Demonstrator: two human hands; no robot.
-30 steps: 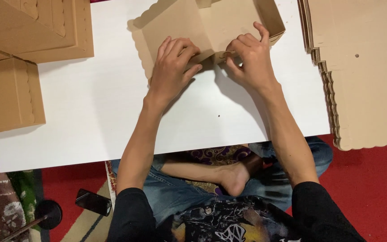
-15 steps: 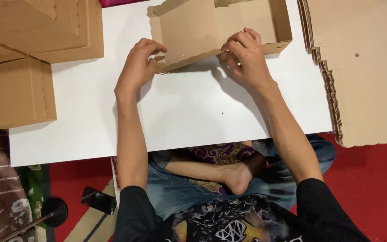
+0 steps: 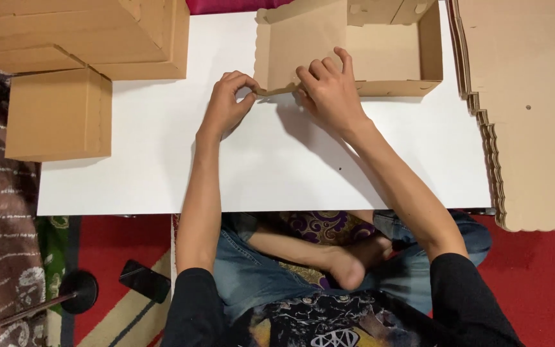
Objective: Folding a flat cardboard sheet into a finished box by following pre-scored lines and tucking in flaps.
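Observation:
A half-folded brown cardboard box (image 3: 393, 51) lies at the far edge of the white table (image 3: 277, 167). Its right part has raised walls; its left part is a flat flap with a scalloped edge. My left hand (image 3: 226, 103) pinches the near left corner of that flap. My right hand (image 3: 329, 87) presses on the near edge of the flap, fingers spread over it, next to the box's front wall.
Finished brown boxes (image 3: 59, 112) stand stacked at the table's left end. A pile of flat scalloped cardboard blanks (image 3: 534, 115) lies at the right. My crossed legs are under the table, with a dark phone (image 3: 146, 281) on the red carpet at the left.
The view has shifted, so the box sits further right. My left hand went from lying flat on the flap to pinching its near left corner. My right hand slid left along the near edge.

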